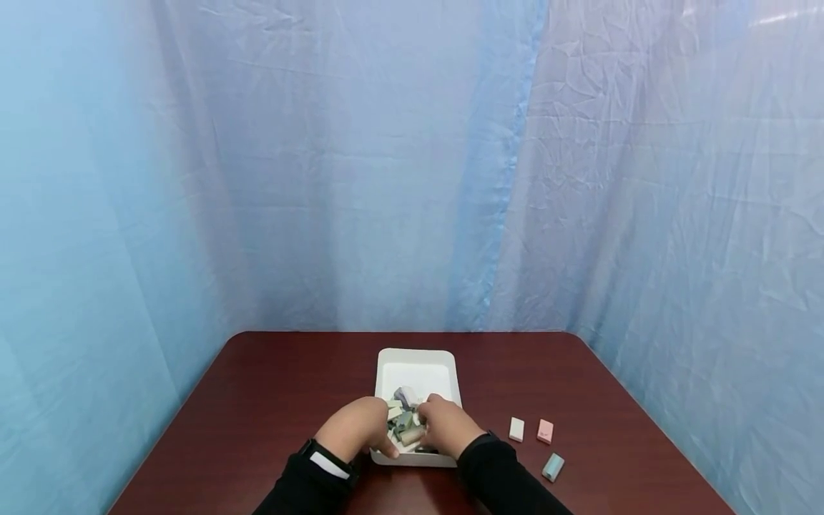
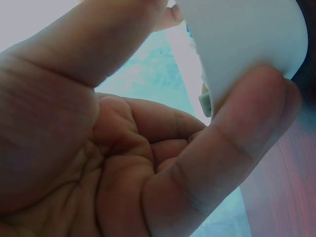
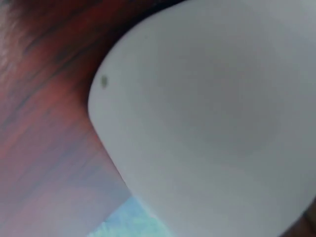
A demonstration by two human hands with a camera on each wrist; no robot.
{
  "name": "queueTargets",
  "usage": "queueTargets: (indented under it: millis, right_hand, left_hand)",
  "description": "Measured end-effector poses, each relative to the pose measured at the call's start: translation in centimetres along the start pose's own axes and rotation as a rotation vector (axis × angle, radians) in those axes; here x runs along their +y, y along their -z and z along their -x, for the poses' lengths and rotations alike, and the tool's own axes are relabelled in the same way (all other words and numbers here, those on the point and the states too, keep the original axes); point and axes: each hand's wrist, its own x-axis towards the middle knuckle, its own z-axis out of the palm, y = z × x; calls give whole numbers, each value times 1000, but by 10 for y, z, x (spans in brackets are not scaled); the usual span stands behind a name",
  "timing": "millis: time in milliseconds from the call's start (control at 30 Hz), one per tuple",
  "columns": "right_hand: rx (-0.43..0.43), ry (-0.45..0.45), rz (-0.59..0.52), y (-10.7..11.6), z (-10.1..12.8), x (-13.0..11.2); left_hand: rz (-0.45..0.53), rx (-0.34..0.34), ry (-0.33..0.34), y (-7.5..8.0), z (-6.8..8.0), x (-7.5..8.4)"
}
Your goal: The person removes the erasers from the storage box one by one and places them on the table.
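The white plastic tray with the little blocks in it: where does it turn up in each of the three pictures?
Head view: the white plastic tray lies low and centre on the dark red wooden table, both hands at its near end.
Left wrist view: its rounded corner fills the upper right, a finger pressed against it.
Right wrist view: its white wall fills most of the picture.
Shared landmark: the table, seen in all three.

No legible text or labels anywhere

Head view high, facing down the table (image 1: pixel 257 400), wrist views pressed close, all sharing the white tray (image 1: pixel 418 361).
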Motion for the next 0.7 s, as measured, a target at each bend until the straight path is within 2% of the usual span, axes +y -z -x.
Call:
queueTargets:
  millis: [267, 433, 700]
  right_hand:
    - [28, 110, 78, 2, 7, -1]
    - [58, 77, 15, 3, 13, -1]
    - [128, 57, -59, 8, 22, 1]
  left_hand:
    - [1, 4, -24, 1, 2, 0]
    - [10, 29, -54, 1, 4, -1]
    - [29, 22, -38, 0, 5, -1]
